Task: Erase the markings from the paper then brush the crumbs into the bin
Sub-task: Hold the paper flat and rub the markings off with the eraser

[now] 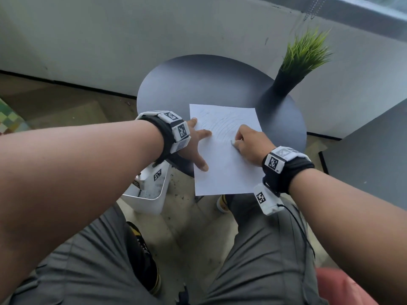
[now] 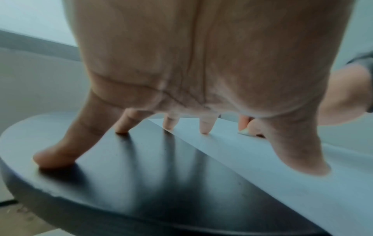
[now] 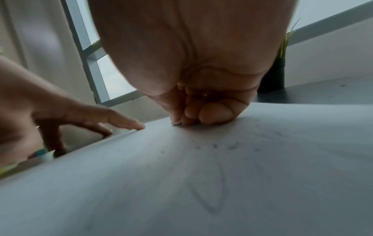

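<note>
A white sheet of paper (image 1: 222, 155) with faint pencil curves lies on the round dark table (image 1: 198, 84), its near end hanging over the table's edge. My left hand (image 1: 198, 142) is spread flat, fingertips pressing the paper's left edge and the tabletop (image 2: 141, 159). My right hand (image 1: 248, 144) is curled around a small white eraser (image 1: 232, 142), pressed onto the paper's middle. The eraser (image 3: 175, 123) shows as a pale tip under the fingers in the right wrist view. Pencil lines and dark crumbs (image 3: 215, 145) lie on the sheet (image 3: 181, 183).
A white bin (image 1: 152, 190) stands on the floor below the table's left edge, under my left wrist. A dark vase with green grass (image 1: 293, 71) stands at the table's back right. A grey wall lies behind, a dark cabinet (image 1: 370, 155) to the right.
</note>
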### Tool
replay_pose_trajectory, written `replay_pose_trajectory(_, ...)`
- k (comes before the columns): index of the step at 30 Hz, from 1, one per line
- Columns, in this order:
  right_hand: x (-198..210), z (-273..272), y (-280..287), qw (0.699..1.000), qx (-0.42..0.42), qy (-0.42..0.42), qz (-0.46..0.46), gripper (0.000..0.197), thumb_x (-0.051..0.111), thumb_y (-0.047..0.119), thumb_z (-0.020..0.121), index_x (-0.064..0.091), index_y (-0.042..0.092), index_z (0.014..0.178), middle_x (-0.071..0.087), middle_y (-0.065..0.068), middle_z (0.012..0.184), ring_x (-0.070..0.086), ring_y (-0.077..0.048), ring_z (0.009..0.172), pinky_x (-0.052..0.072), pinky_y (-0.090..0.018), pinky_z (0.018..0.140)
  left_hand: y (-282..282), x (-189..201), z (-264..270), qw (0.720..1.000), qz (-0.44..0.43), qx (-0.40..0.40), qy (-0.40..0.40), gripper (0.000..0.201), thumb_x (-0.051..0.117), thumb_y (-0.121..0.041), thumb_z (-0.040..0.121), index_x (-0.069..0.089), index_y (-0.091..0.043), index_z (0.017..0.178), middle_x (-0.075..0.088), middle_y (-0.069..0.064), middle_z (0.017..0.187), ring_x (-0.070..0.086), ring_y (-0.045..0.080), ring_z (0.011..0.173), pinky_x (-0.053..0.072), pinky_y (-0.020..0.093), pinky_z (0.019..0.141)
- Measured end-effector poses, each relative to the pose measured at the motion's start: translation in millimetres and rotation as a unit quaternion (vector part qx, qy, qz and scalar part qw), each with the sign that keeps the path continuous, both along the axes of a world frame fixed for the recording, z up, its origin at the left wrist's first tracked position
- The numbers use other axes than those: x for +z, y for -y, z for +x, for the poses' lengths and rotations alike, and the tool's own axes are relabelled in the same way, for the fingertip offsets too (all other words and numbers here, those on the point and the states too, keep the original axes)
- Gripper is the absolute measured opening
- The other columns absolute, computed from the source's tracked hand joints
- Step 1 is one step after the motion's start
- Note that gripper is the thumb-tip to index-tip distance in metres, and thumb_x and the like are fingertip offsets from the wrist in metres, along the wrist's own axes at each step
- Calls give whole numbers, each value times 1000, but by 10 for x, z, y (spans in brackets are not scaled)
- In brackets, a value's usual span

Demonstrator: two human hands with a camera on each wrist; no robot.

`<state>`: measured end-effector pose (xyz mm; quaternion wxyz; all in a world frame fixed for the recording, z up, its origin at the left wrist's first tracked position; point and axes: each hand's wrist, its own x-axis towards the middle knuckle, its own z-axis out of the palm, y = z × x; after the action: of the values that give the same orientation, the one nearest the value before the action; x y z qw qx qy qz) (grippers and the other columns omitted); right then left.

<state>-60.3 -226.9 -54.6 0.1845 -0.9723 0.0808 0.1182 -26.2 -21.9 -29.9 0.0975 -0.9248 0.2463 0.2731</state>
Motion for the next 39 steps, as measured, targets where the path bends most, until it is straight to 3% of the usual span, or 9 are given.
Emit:
replay_pose_trajectory(2, -2, -48, -34, 1000, 9, 7, 7, 15, 51, 32, 93, 50, 17, 94, 63, -7, 91, 57, -30, 87, 46, -36, 75, 23, -1, 7, 999, -30, 19, -1, 109, 64, -85, 65, 15, -46, 154, 13, 6, 160, 37, 48, 134, 33, 56, 111)
replay_pose_trajectory(6, 28, -150, -116, 999, 30, -10, 17, 16, 50, 33, 94, 50, 17, 96, 63, -7, 92, 58, -28, 85, 48, -36, 74, 37, -11, -19, 1000, -5, 23, 8, 122, 68, -87, 58, -2, -56, 153, 20, 7, 146, 45, 49, 122, 42, 56, 104)
replay_pose_trajectory(11, 95, -195, -320, 999, 40, -9, -21, 17, 48, 28, 93, 50, 15, 104, 63, -13, 104, 58, -33, 93, 50, -39, 81, -8, -20, -15, 1000, 23, 4, 12, 125, 64, -91, 56, -8, -57, 152, -22, 2, 165, 23, 56, 142, 27, 63, 113)
replay_pose_trajectory(15, 115, -378, -636, 973, 228, -20, -15, 18, 51, 25, 94, 53, 14, 109, 65, -11, 105, 58, -32, 96, 45, -35, 76, 6, -72, -9, 999, 38, -29, 25, 127, 63, -92, 56, -14, -55, 151, -16, 8, 167, 21, 57, 142, 21, 62, 117)
replay_pose_trajectory(20, 118, -55, -274, 998, 44, -6, -47, 16, 50, 27, 91, 51, 16, 103, 62, -10, 105, 58, -32, 95, 49, -36, 80, 41, -83, 22, 999, 39, -23, 4, 127, 68, -88, 56, -15, -60, 148, -17, 10, 165, 29, 55, 139, 31, 57, 114)
replay_pose_trajectory(26, 110, -302, -561, 963, 264, -26, -41, 21, 50, 25, 94, 53, 13, 111, 65, -14, 108, 58, -34, 97, 47, -37, 80, 90, -59, 50, 997, 65, -35, 10, 134, 69, -89, 53, -21, -57, 148, -26, 19, 162, 30, 59, 138, 28, 61, 113)
replay_pose_trajectory(31, 106, 35, -249, 995, 63, -4, -82, 16, 49, 27, 92, 51, 16, 103, 61, -12, 111, 57, -34, 102, 47, -35, 81, 93, -56, 48, 997, 62, -33, 11, 133, 67, -90, 53, -22, -59, 146, -27, 16, 162, 34, 55, 138, 31, 61, 111)
replay_pose_trajectory(36, 104, -244, -596, 965, 261, -31, -17, 19, 51, 24, 94, 53, 14, 110, 64, -10, 108, 59, -32, 99, 46, -36, 81, 64, -57, 86, 997, 61, -49, 9, 135, 64, -94, 47, -22, -60, 146, -28, 22, 160, 35, 59, 136, 28, 61, 111)
replay_pose_trajectory(39, 139, -38, -242, 988, 145, -12, -51, 12, 54, 26, 90, 56, 18, 100, 63, -2, 100, 57, -28, 94, 44, -32, 76, 93, -41, 58, 997, 59, -42, 8, 134, 68, -90, 53, -20, -57, 148, -26, 21, 162, 34, 58, 136, 30, 60, 111)
